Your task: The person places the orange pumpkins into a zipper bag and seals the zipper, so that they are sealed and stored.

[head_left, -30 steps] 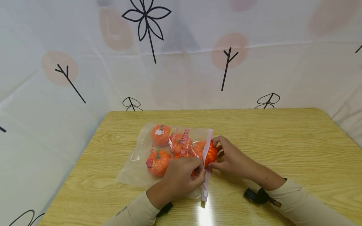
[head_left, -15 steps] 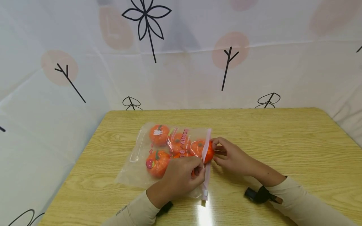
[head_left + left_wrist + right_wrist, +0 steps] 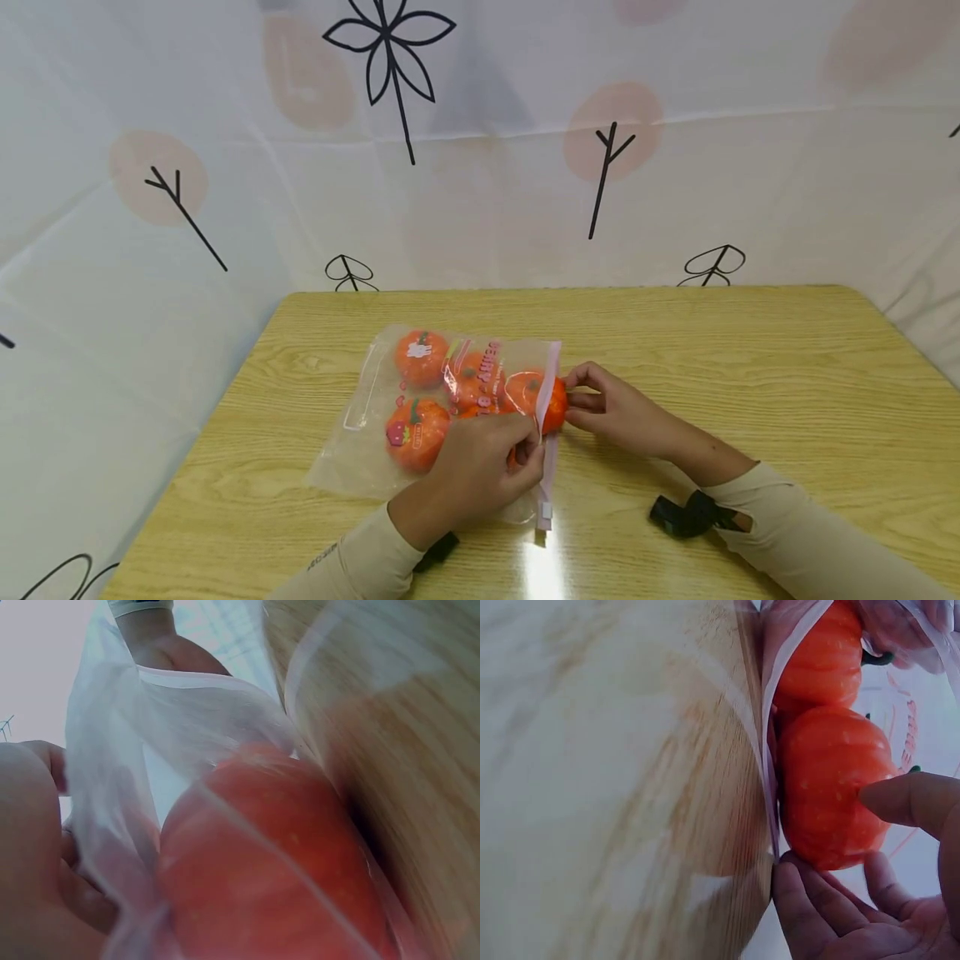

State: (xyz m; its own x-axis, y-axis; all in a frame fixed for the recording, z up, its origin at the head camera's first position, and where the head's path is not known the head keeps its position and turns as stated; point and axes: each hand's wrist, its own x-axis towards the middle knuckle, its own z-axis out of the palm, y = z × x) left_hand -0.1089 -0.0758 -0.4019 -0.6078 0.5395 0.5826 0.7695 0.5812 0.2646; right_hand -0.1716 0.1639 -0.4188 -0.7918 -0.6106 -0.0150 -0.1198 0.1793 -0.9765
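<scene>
A clear zip bag [image 3: 348, 454] with a pink edge and printed lettering lies on its side, its mouth toward the right. Several small orange toy pumpkins [image 3: 417, 446] with green stems are inside. My left hand [image 3: 487, 462] pinches the near part of the bag's mouth. One pumpkin [image 3: 557, 408] sits in the mouth, partly sticking out. Against its outer side my right hand [image 3: 626, 417] rests its fingertips. In the right wrist view the thumb [image 3: 907, 799] touches this pumpkin and the fingers extend below it, near the bag's rim.
A wooden table [image 3: 720, 358] carries the bag. White cloth [image 3: 495, 192] with plant drawings hangs behind it and at the sides. A white slider [image 3: 546, 510] sits at the near end of the bag's pink edge. Black wrist devices [image 3: 686, 514] show beneath the sleeves.
The pumpkin at the mouth has moved a little left, deeper into the bag. My right hand's grip around it has loosened, its fingers now closer together. My left hand has stayed put.
</scene>
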